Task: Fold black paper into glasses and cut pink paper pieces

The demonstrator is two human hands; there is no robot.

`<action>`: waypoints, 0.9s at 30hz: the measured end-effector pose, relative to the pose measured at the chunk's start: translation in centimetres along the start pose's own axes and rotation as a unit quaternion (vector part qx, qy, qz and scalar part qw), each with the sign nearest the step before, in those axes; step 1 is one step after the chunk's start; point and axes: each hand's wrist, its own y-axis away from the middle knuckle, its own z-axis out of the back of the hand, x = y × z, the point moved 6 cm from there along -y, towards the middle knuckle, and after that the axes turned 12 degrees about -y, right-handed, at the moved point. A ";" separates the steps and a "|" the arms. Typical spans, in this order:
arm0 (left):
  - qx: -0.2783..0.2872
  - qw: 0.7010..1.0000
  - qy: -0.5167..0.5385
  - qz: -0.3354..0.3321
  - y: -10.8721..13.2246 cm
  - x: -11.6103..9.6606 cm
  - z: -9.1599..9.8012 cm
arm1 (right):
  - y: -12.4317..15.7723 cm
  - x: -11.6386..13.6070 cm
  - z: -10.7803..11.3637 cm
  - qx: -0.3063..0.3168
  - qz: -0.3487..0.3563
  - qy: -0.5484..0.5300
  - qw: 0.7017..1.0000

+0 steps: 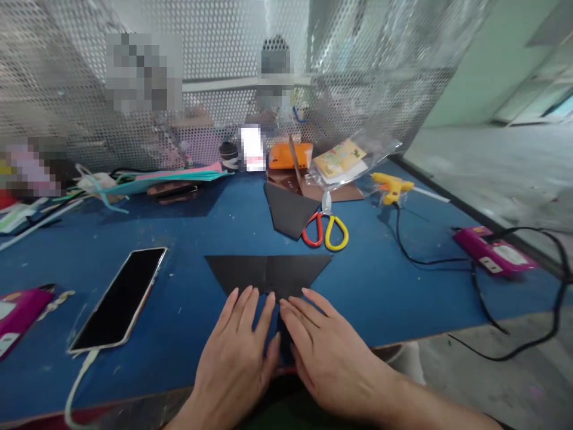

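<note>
A dark sheet of paper or card (pixel 268 272) lies on the blue table, wide along its far edge and with a crease down its middle. My left hand (pixel 239 352) rests on its near left part, fingers stretched out flat. Beside it, my right hand (pixel 329 352) lies flat on the near right part, fingers extended. The near edge of the sheet is hidden under both hands. Farther back sits a second dark piece (pixel 290 209), next to scissors (pixel 326 224) with one red and one yellow handle.
At left lies a smartphone (pixel 120 301) with a cable. A yellow glue gun (pixel 391 186) stands at the right, its cord running to a magenta power strip (pixel 495 251). Toward the back are an orange box (pixel 290 156), a plastic packet (pixel 342 161) and coloured sheets (pixel 174 179) before a perforated metal screen.
</note>
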 end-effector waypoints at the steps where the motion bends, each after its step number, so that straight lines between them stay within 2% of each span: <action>1: -0.010 1.000 -0.008 -0.009 0.0 0.0 0.0 | 0.1 -0.3 0.4 -0.001 -0.014 -0.030 0.999; 4: -0.043 0.999 -0.011 -0.018 0.0 0.1 0.2 | 0.5 -2.5 3.2 -0.078 -0.058 -0.082 0.992; 6: -0.057 0.998 -0.003 -0.013 0.2 0.3 0.1 | 0.9 -5.9 6.4 -0.176 -0.114 -0.069 0.975; 7: -0.061 0.998 0.001 -0.012 0.2 0.4 0.0 | 1.2 -8.4 8.2 -0.215 -0.175 -0.063 0.959; 8: -0.063 0.998 0.004 -0.011 0.3 0.4 -0.1 | 1.8 -11.5 10.0 -0.257 -0.265 -0.064 0.927; 9: -0.064 0.998 0.005 -0.013 0.3 0.4 -0.2 | 2.7 -14.7 11.8 -0.299 -0.369 -0.077 0.876; 11: -0.069 0.997 0.003 -0.020 0.3 0.4 -0.3 | 3.8 -19.6 14.8 -0.350 -0.446 -0.071 0.821; 13: -0.076 0.997 -0.002 -0.025 0.4 0.3 -0.2 | 4.7 -23.5 16.2 -0.379 -0.496 -0.099 0.775; 16: -0.065 0.998 0.005 -0.021 0.4 0.2 -0.1 | 5.9 -27.1 15.6 -0.393 -0.552 -0.188 0.711; 20: -0.033 0.999 0.017 -0.014 0.4 0.0 0.0 | 6.2 -29.1 13.1 -0.372 -0.596 -0.302 0.644; 24: -0.012 0.999 0.036 0.007 0.4 -0.1 -0.1 | 5.8 -30.7 11.5 -0.362 -0.613 -0.366 0.599; 27: -0.013 0.998 0.057 0.023 0.4 -0.1 0.0 | 5.5 -31.7 10.9 -0.371 -0.604 -0.392 0.585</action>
